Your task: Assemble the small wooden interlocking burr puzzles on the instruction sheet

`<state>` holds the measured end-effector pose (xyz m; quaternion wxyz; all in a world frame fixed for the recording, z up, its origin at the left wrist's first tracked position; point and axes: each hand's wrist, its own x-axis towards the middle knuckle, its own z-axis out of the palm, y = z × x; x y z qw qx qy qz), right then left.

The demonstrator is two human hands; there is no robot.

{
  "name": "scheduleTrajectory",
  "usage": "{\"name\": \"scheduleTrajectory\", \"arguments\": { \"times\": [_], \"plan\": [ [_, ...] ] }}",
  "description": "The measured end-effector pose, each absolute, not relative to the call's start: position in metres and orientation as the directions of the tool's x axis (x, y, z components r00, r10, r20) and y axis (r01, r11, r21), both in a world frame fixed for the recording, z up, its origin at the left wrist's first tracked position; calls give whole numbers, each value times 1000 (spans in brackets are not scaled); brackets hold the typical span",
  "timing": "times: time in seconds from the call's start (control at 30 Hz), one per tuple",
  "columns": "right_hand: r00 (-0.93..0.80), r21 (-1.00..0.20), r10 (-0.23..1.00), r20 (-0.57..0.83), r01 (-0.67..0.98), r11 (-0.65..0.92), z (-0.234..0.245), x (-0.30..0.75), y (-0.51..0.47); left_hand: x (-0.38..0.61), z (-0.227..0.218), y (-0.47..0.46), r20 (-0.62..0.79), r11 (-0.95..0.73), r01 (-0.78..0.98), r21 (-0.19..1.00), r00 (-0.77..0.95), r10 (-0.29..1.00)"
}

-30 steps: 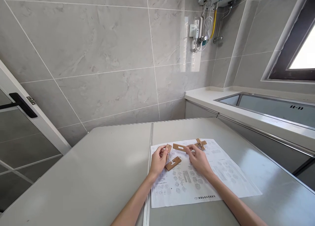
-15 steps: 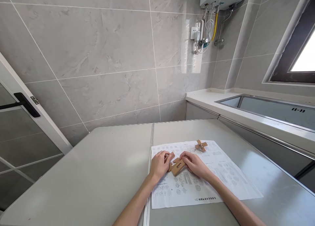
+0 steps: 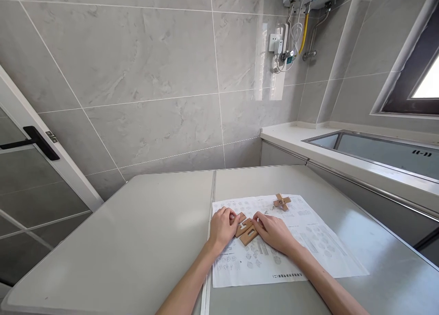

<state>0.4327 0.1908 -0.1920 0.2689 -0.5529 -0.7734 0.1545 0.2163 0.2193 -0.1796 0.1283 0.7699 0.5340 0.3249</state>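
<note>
Flat brown wooden puzzle pieces (image 3: 247, 231) lie together on a printed instruction sheet (image 3: 302, 255) on a grey table (image 3: 137, 242). My left hand (image 3: 222, 227) curls over the left piece, fingertips pressed on it. My right hand (image 3: 273, 231) curls over the slotted piece from the right, fingers closed against it. Both hands rest on the sheet. A small assembled wooden cross (image 3: 281, 201) stands apart at the sheet's far edge, untouched.
A tiled wall rises behind the table. A white counter with a steel sink (image 3: 373, 148) runs along the right. A water heater with hoses (image 3: 302, 18) hangs top right. A door with a black handle (image 3: 37, 143) stands at left.
My right hand brought the long slotted piece down from the sheet's far side to the piece in the middle. Both hands closed in and now press the pieces together on the sheet.
</note>
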Motion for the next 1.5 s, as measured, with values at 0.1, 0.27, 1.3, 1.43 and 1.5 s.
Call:
{"name": "scheduleTrajectory", "arguments": {
  "times": [0.1,0.27,1.3,1.43,1.5],
  "plan": [
    [-245,-465,936,254,818,340,-196,434,192,216,-180,218,357,-398,746,534,227,906],
    [-242,-419,939,243,847,327,-197,434,191,217,-179,215,333,-417,736,533,270,903],
    [-161,-557,960,229,788,264,-196,434,196,209,-184,223,344,-571,730,374,463,817],
    [-158,-559,962,224,788,259,-193,435,196,203,-189,232,357,-534,756,377,414,837],
    [-161,-562,962,222,785,261,-191,435,195,200,-190,236,364,-518,763,387,389,846]
  ]
}}
